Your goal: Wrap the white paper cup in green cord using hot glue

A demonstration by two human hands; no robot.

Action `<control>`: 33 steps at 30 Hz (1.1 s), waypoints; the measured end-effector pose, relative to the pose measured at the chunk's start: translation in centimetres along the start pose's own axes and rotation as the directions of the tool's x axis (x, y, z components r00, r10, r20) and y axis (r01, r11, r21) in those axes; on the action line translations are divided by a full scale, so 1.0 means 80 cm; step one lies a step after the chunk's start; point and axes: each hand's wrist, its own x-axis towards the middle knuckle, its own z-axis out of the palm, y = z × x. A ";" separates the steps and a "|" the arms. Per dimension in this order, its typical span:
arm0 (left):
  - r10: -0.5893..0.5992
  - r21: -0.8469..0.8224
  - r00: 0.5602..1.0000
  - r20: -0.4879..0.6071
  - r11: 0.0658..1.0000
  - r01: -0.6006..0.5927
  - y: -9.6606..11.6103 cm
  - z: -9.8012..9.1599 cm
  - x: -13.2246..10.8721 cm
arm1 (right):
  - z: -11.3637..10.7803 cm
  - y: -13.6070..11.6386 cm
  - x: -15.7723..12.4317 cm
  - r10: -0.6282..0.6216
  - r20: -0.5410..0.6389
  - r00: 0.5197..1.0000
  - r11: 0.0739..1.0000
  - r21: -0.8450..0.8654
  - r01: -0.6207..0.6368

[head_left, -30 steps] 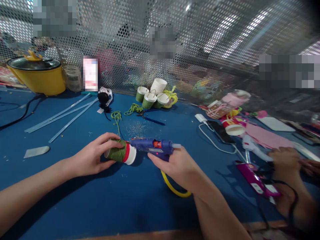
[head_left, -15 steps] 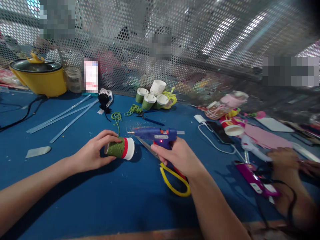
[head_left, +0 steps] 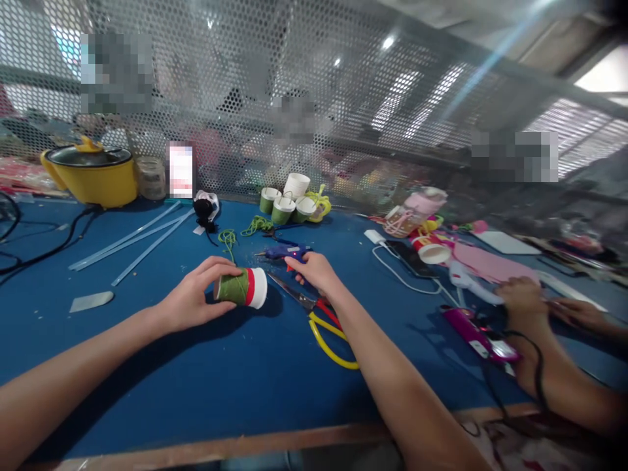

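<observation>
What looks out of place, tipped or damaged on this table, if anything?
Two mildly odd things: a red cup lies on its side among the clutter at right, and the scissors lie partly beneath the right forearm, tips near the green cup in the left hand. I see no clear damage.

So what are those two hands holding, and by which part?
The left hand holds a cup by its green yarn-wrapped side; the right hand grips a blue glue gun at its handle end.

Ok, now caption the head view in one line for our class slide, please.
Left hand holding a green-wrapped cup, right hand holding a blue glue gun, scissors nearby.
</observation>
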 end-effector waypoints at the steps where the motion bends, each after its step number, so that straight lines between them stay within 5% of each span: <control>1: 0.011 0.005 1.000 0.003 1.000 -0.011 0.000 0.000 0.000 | 0.001 0.001 0.003 -0.004 -0.024 1.000 0.999 -0.040 0.003; 8: 0.092 0.059 0.994 0.059 0.994 -0.095 0.000 0.003 -0.003 | 0.000 -0.032 -0.012 -0.157 -0.102 0.982 0.977 -0.161 0.140; 14: 0.168 0.145 0.982 0.082 0.973 -0.178 0.003 0.006 -0.003 | 0.013 -0.081 -0.042 -0.350 0.263 0.899 0.936 0.059 0.347; 18: 0.211 0.200 0.966 0.148 0.951 -0.238 0.010 0.006 0.001 | 0.023 -0.085 -0.046 -0.405 0.382 0.831 0.905 0.300 0.303; 21: 0.213 0.214 0.965 0.152 0.946 -0.242 0.014 0.005 0.002 | 0.030 -0.082 -0.048 -0.360 0.335 0.871 0.867 0.466 0.179; 24: 0.163 0.181 0.976 0.147 0.965 -0.188 0.014 0.003 0.000 | 0.036 -0.081 -0.051 -0.307 0.288 0.907 0.835 0.539 0.112; 29: 0.010 -0.084 0.994 0.110 0.996 0.000 0.010 0.004 -0.004 | 0.036 -0.081 -0.048 -0.355 0.193 0.915 0.804 0.563 0.193; 33: -0.244 -0.372 0.961 0.127 0.887 0.274 0.008 0.006 -0.002 | 0.028 -0.083 -0.039 -0.368 0.089 0.926 0.729 0.646 0.227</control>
